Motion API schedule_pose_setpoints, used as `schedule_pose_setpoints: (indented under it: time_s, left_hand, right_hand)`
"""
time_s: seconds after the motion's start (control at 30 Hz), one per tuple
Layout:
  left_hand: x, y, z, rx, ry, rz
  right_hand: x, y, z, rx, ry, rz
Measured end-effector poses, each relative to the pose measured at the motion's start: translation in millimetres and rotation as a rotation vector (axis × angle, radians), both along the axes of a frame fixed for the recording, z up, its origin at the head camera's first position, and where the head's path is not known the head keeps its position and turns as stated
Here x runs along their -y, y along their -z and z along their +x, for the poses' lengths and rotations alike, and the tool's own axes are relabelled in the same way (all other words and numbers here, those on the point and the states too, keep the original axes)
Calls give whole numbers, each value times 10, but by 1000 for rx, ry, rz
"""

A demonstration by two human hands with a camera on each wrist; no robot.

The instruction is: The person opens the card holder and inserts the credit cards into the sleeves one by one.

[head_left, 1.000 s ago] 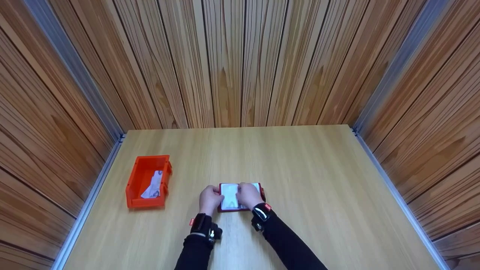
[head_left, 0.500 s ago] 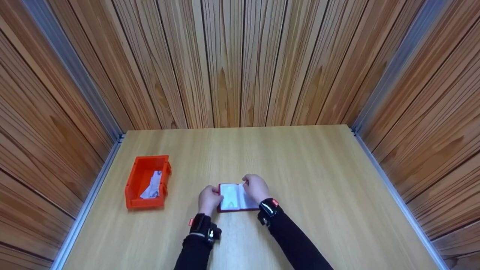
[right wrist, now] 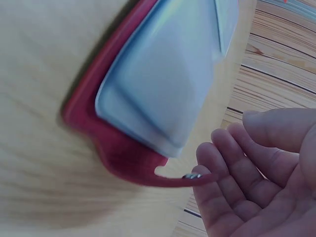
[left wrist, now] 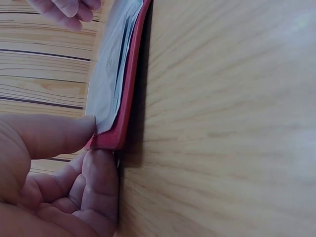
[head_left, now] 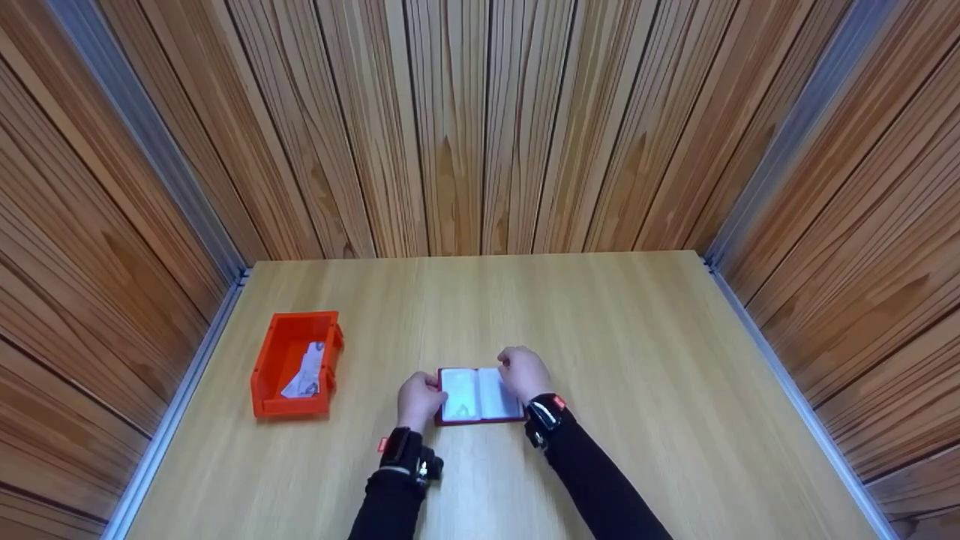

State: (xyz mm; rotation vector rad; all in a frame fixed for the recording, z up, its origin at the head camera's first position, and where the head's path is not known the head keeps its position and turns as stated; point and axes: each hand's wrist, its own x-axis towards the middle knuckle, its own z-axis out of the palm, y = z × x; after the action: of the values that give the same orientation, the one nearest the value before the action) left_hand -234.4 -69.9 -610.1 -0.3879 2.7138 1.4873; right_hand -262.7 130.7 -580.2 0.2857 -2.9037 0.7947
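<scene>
A red card holder (head_left: 480,423) lies spread open on the table, clear plastic sleeves (right wrist: 163,74) on both halves. My left hand (head_left: 417,401) pinches its left edge; in the left wrist view the thumb (left wrist: 64,136) presses on the sleeve corner and the fingers are against the cover's edge. At the right end, my right hand (head_left: 525,373) hovers with loosely bent fingers, thumb apart from them. In the right wrist view, a red strap (right wrist: 126,160) with a metal snap (right wrist: 191,176) sticks out from the cover, its tip overlapping the fingertips.
An orange bin (head_left: 292,406) stands on the table to the left, with printed paper slips (head_left: 306,373) inside. Wood-panelled walls (head_left: 480,135) close off the back and both sides of the tabletop (head_left: 600,315).
My right hand has moved from the middle of the card holder to its right end, uncovering the sleeves there. My left hand keeps its hold on the left edge.
</scene>
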Motion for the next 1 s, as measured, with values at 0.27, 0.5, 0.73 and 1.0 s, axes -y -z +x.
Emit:
schedule_pose_setpoints:
  time_s: [0.27,0.5,0.73,1.0]
  left_hand:
    - [-3,-7,0,8,-4,7]
    - [-6,4,-1,10,-4,9]
    - [-3,7,0,-9,-3,0]
    - [9,3,9,-19,2,-12]
  right_hand:
    - [-42,59,33,-45,23,65]
    - [-78,154,43,-93,21,95]
    - [-102,213,59,-78,21,110]
    - [-114,218,105,-96,12,102]
